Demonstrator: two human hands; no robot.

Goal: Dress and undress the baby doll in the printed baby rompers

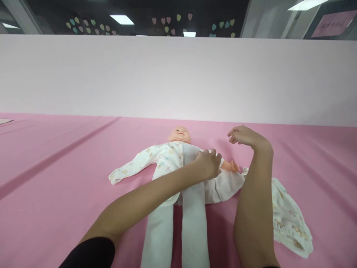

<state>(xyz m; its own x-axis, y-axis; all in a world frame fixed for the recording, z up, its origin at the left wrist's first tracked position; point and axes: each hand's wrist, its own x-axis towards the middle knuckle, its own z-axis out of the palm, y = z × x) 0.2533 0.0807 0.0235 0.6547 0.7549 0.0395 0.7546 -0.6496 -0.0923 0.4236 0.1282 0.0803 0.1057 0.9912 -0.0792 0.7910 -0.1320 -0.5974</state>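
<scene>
Doll (180, 134) dressing is midway, it seems. Your left hand (208, 163) grips the sleepsuit (167, 158) at its chest; your right hand (243, 135) hovers beside it, loosely curled, empty. Next likely needs sleeving the bare arm (230, 166).

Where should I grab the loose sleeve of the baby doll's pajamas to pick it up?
Probably pinch the empty sleeve at its cuff end, coming from above on the doll's outer side. It lies flat and stretched out on the pink sheet, clear of the left hand, which rests on the chest, and the right hand.
</scene>
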